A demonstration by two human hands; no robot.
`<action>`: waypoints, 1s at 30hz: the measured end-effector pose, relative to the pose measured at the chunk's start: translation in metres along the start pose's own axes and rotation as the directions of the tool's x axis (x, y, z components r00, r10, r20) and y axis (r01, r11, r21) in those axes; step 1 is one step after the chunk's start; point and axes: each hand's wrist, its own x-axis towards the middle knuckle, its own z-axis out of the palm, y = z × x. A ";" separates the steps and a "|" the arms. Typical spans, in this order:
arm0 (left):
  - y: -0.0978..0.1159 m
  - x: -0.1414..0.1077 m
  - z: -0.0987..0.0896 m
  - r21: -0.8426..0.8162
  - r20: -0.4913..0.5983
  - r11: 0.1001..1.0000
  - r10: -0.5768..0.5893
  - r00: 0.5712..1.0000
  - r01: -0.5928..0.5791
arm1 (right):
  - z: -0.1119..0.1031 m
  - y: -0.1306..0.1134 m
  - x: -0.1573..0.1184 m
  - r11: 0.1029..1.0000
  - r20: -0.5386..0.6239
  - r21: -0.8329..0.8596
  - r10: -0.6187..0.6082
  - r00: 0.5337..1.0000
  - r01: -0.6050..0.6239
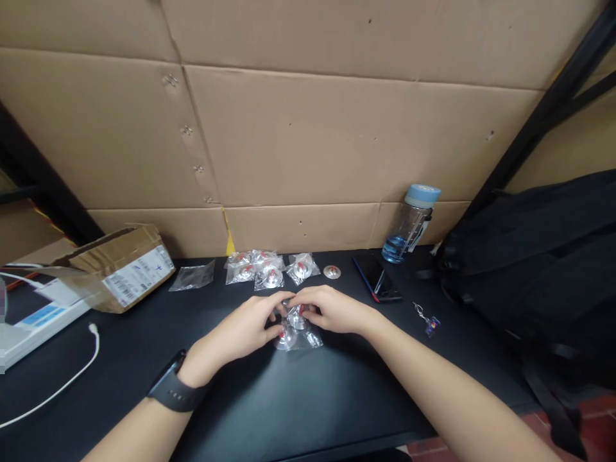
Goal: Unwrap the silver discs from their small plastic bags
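Both hands meet over a small clear plastic bag that holds round silver metal parts with red centres. My left hand, with a black watch on its wrist, pinches the bag's left side. On the bag's right top, my right hand grips it. The bag rests on the black table. Behind the hands lie several more bagged silver parts and one loose silver disc.
An empty clear bag and an open cardboard box lie at the left, with a white cable. A phone, a blue water bottle, a keyring and a black backpack are at the right. Cardboard lines the back wall.
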 end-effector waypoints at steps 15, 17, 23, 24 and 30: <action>-0.003 -0.003 -0.001 0.089 0.012 0.996 -0.006 1.000 0.005 | 0.000 0.008 -0.002 0.997 -0.006 -0.035 0.070 0.998 -0.070; -0.002 -0.002 0.002 0.104 0.029 0.995 -0.008 1.000 0.005 | 0.000 0.008 -0.002 0.997 -0.008 -0.040 0.069 0.998 -0.069; -0.013 -0.003 0.006 0.153 -0.021 0.988 -0.020 1.000 0.023 | -0.002 0.008 -0.002 0.996 -0.024 -0.045 0.070 0.997 -0.071; -0.015 -0.003 0.005 0.157 -0.025 0.987 -0.031 0.999 0.034 | -0.002 0.007 -0.002 0.996 -0.028 -0.048 0.076 0.997 -0.078; -0.020 -0.006 -0.007 0.259 -0.058 0.950 -0.166 0.984 0.176 | -0.006 0.007 -0.002 0.990 -0.031 -0.061 0.126 0.992 -0.128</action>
